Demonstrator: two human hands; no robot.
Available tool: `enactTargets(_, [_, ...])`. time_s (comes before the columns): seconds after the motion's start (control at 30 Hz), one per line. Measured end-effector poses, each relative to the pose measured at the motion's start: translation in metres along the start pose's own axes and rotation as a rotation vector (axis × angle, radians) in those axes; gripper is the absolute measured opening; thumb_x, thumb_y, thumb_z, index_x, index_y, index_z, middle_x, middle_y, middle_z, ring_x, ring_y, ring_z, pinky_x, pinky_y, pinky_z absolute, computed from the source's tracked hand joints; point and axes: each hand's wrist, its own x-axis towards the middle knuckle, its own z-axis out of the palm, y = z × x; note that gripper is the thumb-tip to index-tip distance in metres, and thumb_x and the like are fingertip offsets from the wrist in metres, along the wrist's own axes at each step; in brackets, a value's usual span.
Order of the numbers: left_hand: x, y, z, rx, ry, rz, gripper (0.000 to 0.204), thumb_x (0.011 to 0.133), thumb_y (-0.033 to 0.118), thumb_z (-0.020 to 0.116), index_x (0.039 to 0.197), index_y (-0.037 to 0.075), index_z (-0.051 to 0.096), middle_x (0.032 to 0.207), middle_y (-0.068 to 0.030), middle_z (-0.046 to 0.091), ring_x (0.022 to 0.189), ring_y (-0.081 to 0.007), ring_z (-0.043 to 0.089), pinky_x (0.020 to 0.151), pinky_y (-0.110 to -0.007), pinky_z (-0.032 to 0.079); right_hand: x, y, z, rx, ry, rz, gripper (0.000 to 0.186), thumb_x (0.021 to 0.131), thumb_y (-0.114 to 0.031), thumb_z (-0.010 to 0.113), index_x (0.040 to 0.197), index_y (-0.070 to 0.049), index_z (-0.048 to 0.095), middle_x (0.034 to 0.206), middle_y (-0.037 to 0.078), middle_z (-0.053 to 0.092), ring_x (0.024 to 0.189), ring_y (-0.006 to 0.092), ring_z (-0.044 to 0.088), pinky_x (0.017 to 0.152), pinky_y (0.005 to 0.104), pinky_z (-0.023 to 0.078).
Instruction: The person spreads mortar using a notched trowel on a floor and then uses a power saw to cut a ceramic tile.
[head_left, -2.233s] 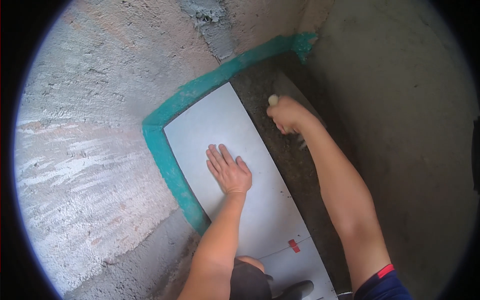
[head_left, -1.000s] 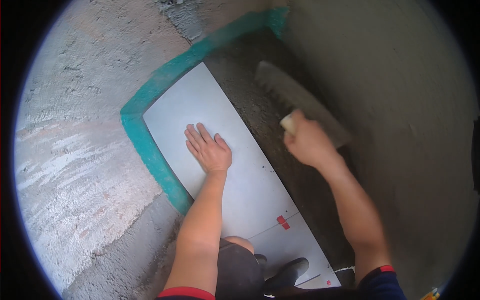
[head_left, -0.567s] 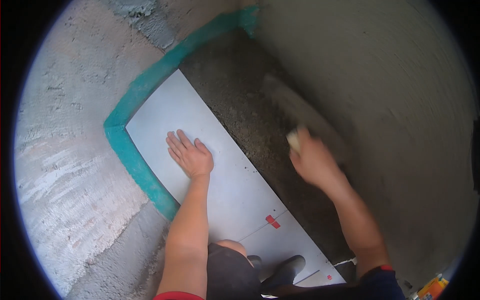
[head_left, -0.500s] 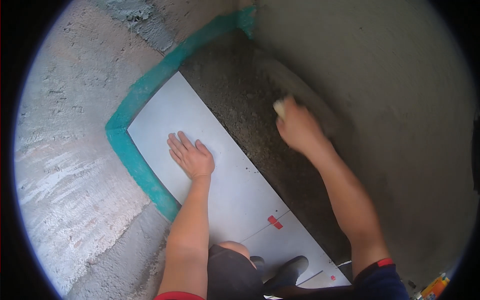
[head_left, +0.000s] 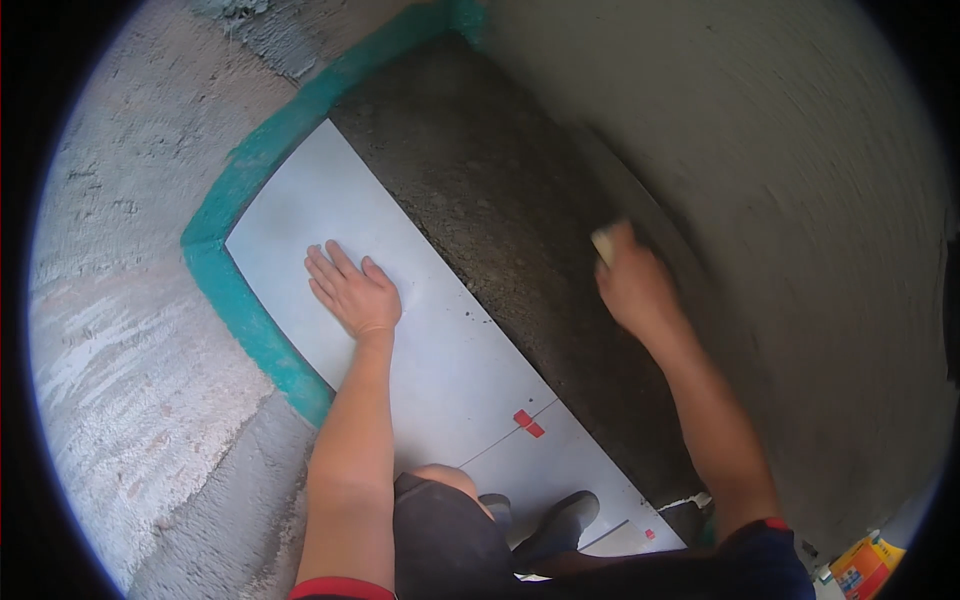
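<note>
My left hand [head_left: 352, 293] lies flat on a large pale floor tile [head_left: 430, 350], its fingers spread slightly. My right hand [head_left: 640, 285] is closed round the pale handle [head_left: 602, 246] of what looks like a trowel. It is over the dark, rough mortar bed [head_left: 490, 210] beside the tile's long edge. The tool's blade is blurred and hard to make out against the grey surface; a long curved edge runs just beyond the hand.
A teal-coated strip [head_left: 245, 310] borders the tile along the rough wall [head_left: 140, 230]. A red piece [head_left: 528, 424] sits on a tile joint. My shoes [head_left: 572, 515] are over the tiles. A smooth grey surface [head_left: 820, 250] rises at right; a yellow-orange package [head_left: 865, 568] is at lower right.
My right hand has moved right and slightly nearer with the trowel. My left hand stays flat on the tile, while the whole view has shifted a little.
</note>
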Motion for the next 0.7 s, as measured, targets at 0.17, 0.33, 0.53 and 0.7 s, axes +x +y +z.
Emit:
enactTargets(0.17, [0.000, 0.007, 0.010, -0.038, 0.010, 0.046, 0.059, 0.093, 0.027, 0.044, 0.141, -0.004, 0.032, 0.150, -0.0274, 0.024, 0.141, -0.0413, 0.018, 0.114, -0.050, 0.013, 0.009, 0.044, 0.038, -0.106, -0.006, 0.015, 0.043, 0.087, -0.011, 0.053, 0.124, 0.005, 0.039, 0.091, 0.028, 0.065, 0.085, 0.0429, 0.065, 0.076, 0.0513, 0.053])
enactTargets(0.33, [-0.001, 0.005, 0.007, -0.027, 0.005, 0.018, 0.058, 0.093, 0.027, 0.044, 0.141, -0.003, 0.032, 0.150, -0.0266, 0.024, 0.141, -0.0409, 0.018, 0.114, -0.050, 0.013, -0.114, 0.121, 0.064, -0.145, -0.281, 0.220, 0.048, 0.087, -0.012, 0.053, 0.129, 0.006, 0.035, 0.095, 0.028, 0.065, 0.083, 0.0433, 0.065, 0.077, 0.0523, 0.052])
enactTargets(0.53, [-0.001, 0.006, 0.006, -0.028, 0.022, 0.039, 0.057, 0.093, 0.025, 0.046, 0.141, -0.004, 0.033, 0.149, -0.0266, 0.025, 0.139, -0.0413, 0.021, 0.114, -0.049, 0.015, -0.027, 0.036, 0.016, -0.069, -0.002, 0.084, 0.050, 0.084, -0.011, 0.060, 0.125, 0.007, 0.038, 0.091, 0.027, 0.065, 0.087, 0.0422, 0.065, 0.078, 0.0511, 0.052])
enactTargets(0.7, [0.000, 0.003, 0.003, -0.079, 0.023, 0.020, 0.056, 0.093, 0.025, 0.047, 0.140, -0.004, 0.034, 0.148, -0.0275, 0.027, 0.139, -0.0417, 0.021, 0.114, -0.049, 0.015, -0.030, 0.087, 0.061, -0.121, -0.029, 0.123, 0.058, 0.084, -0.010, 0.059, 0.133, 0.006, 0.032, 0.090, 0.027, 0.065, 0.085, 0.0425, 0.065, 0.075, 0.0509, 0.052])
